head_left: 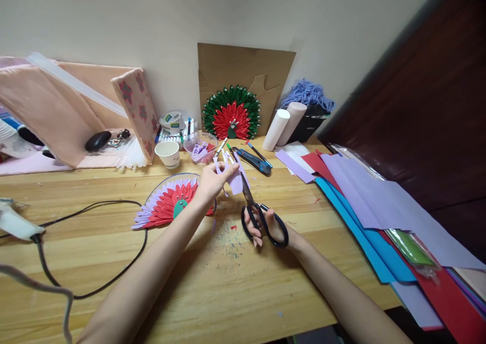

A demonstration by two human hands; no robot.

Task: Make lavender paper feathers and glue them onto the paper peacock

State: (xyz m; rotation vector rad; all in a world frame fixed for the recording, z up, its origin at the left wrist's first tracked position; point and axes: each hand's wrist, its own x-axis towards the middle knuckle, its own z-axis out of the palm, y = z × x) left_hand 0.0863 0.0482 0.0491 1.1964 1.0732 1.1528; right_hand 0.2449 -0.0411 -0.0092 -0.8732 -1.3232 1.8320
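Note:
My left hand point(215, 181) pinches a piece of lilac paper point(236, 182) above the middle of the wooden table. Narrow cut strips stick up from that paper. Black-handled scissors point(248, 198) are in my right hand point(258, 226), fingers through the loops, with the blades pointing up at the paper's right edge. How far the blades are apart is hard to make out. Partly behind my left forearm lies a fan-shaped paper peacock point(167, 204) with red and lilac feathers and a green body.
A plastic bowl point(201, 149) of lilac and red paper pieces stands behind my hands, near a paper cup point(167, 154) and a blue utility knife point(252, 160). Coloured sheets point(364, 192) cover the right side. A glue gun point(18, 222) with its cable lies left. A green-red peacock point(232, 113) leans against cardboard.

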